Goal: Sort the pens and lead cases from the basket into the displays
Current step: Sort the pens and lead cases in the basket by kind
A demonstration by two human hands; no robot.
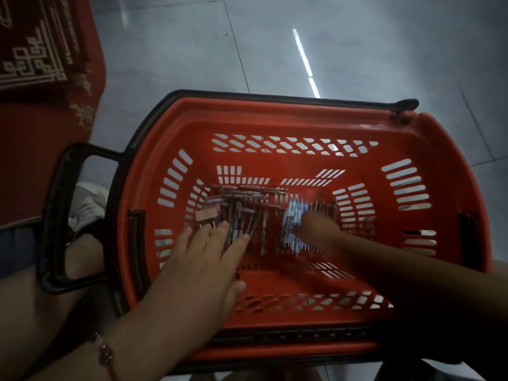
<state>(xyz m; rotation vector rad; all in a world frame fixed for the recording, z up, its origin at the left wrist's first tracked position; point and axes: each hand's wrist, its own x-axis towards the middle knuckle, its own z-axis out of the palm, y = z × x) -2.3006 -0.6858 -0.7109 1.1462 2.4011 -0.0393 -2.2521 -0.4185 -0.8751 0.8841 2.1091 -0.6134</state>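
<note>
Our flat left hand [209,251] pressed slim pens [242,207] in the slotted plastic basket [275,116]; our blurred right hand's [316,229] grip was unreadable.

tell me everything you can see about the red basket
The red basket is a plastic shopping basket with slotted walls and a slotted floor, a broad smooth rim and dark trim. A black handle sticks out at its left end. It stands upright on a grey tiled floor. A heap of pens lies on its bottom, with a smaller white bunch to the right. Both hands reach in: the left hand, fingers spread, rests on the pens; the right hand is blurred.
</note>
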